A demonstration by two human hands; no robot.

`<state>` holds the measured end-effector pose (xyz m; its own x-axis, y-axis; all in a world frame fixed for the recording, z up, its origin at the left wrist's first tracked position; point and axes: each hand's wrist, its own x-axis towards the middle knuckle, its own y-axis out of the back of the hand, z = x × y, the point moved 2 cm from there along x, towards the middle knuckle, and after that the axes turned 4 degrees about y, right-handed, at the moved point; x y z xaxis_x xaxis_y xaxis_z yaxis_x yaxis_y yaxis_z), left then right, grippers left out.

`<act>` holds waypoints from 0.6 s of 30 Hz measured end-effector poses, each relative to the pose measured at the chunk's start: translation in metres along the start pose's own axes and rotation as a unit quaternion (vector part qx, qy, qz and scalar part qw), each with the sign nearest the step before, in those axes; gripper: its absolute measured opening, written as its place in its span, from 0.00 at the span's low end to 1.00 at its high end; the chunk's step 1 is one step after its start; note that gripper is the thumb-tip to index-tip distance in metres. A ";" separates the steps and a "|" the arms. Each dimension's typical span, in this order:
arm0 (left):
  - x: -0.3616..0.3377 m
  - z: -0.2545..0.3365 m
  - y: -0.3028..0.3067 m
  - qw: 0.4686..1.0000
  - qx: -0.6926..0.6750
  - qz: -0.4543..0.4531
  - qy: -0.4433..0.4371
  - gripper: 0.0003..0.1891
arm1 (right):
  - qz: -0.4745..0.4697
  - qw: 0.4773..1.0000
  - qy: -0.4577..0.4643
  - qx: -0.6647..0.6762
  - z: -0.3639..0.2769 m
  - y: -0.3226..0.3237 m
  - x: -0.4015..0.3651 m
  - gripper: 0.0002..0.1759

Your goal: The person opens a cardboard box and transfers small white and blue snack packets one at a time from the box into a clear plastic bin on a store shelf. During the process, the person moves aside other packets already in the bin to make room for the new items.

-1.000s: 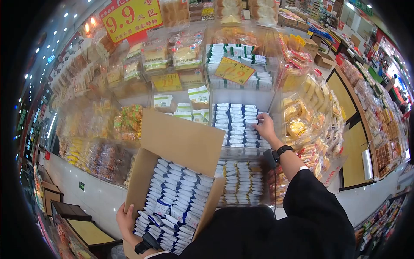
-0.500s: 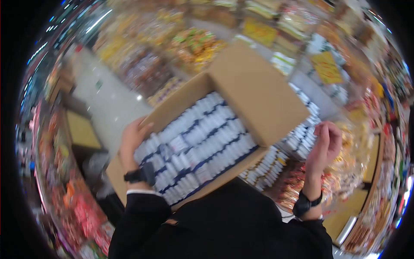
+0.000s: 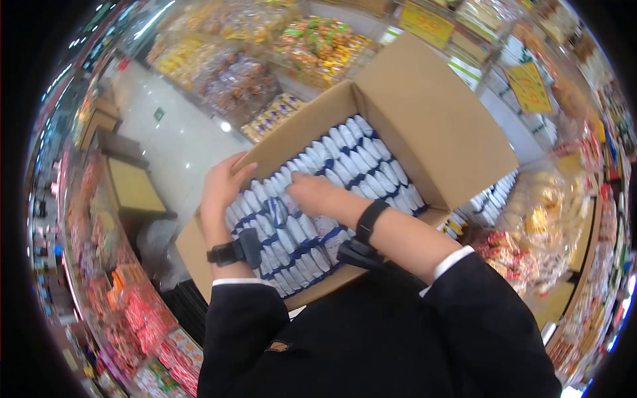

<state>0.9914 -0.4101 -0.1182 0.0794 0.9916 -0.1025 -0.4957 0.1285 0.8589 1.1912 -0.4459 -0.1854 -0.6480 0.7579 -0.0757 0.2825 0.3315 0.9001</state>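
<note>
An open cardboard box (image 3: pixel 431 113) tilts in front of my body, packed with rows of white and blue wrapped packets (image 3: pixel 358 159). My left hand (image 3: pixel 224 184) is at the box's far left wall, its thumb and fingers apart over the edge. Inside the box, my right hand (image 3: pixel 317 194) is on the packets near the middle, fingers bent down among them. Its fingertips are partly hidden, and whether a packet is between them cannot be made out. Both wrists wear black bands.
Bagged snacks (image 3: pixel 232 79) and orange and green sweets (image 3: pixel 318 50) lie beyond the box. More white packets (image 3: pixel 491 202) stand in a bin to the right, under yellow price signs (image 3: pixel 529 87). A tiled aisle (image 3: pixel 166 132) runs at the left, beside red packaged goods (image 3: pixel 142 312).
My right hand has moved left, from above the goods at the right into the box. The box appears slightly farther right and up. My left hand remains at its edge.
</note>
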 end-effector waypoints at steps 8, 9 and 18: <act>0.005 -0.012 0.000 0.999 -0.027 -0.028 -0.007 0.22 | 0.149 0.984 0.082 0.048 -0.007 0.045 -0.021 0.12; 0.006 -0.017 0.000 0.999 -0.032 -0.034 -0.012 0.22 | 0.185 0.972 0.104 0.104 -0.021 0.077 -0.042 0.10; 0.004 0.003 0.004 0.998 -0.050 -0.044 -0.009 0.21 | 0.575 0.781 -0.144 0.195 0.022 0.212 -0.345 0.17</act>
<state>0.9917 -0.4053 -0.1136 0.1421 0.9758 -0.1659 -0.5704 0.2178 0.7920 1.4902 -0.6252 0.0219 0.3629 0.7566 0.5440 0.7914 -0.5584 0.2486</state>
